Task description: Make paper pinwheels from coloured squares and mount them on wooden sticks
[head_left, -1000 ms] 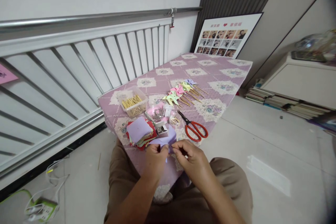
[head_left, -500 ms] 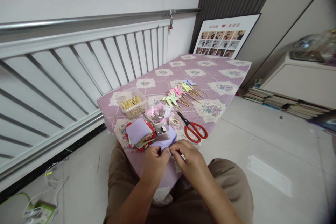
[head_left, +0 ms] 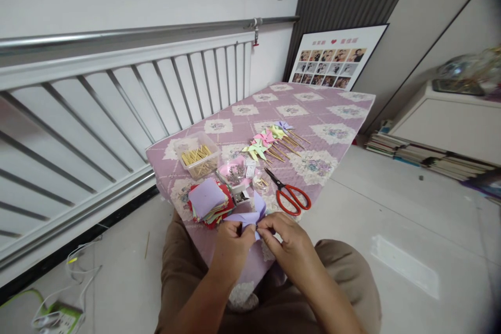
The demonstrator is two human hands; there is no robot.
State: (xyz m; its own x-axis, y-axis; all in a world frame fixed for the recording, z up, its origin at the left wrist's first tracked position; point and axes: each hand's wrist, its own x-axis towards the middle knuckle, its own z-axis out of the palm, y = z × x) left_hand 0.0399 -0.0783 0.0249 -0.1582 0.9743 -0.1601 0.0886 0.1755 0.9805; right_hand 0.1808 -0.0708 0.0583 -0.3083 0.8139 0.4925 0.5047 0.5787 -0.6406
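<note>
My left hand [head_left: 230, 248] and my right hand [head_left: 282, 242] meet over the near corner of the table, both pinching a folded lilac paper piece [head_left: 250, 211] whose flaps stick up between the fingertips. Just behind the hands lies a stack of coloured paper squares [head_left: 208, 202] with a lilac one on top. Red-handled scissors [head_left: 291, 195] lie to the right of the paper. Several finished paper pinwheels on wooden sticks [head_left: 270, 142] lie further back.
A clear box of wooden sticks [head_left: 197, 159], a pink dish of small metal pins [head_left: 233, 172] and a small open box [head_left: 241, 195] sit on the quilted purple tablecloth [head_left: 321, 115]. A white railing runs along the left. A photo board [head_left: 332, 60] leans at the far end.
My hands have drawn closer together on the lilac paper and its flaps now stand higher. The camera has shifted slightly.
</note>
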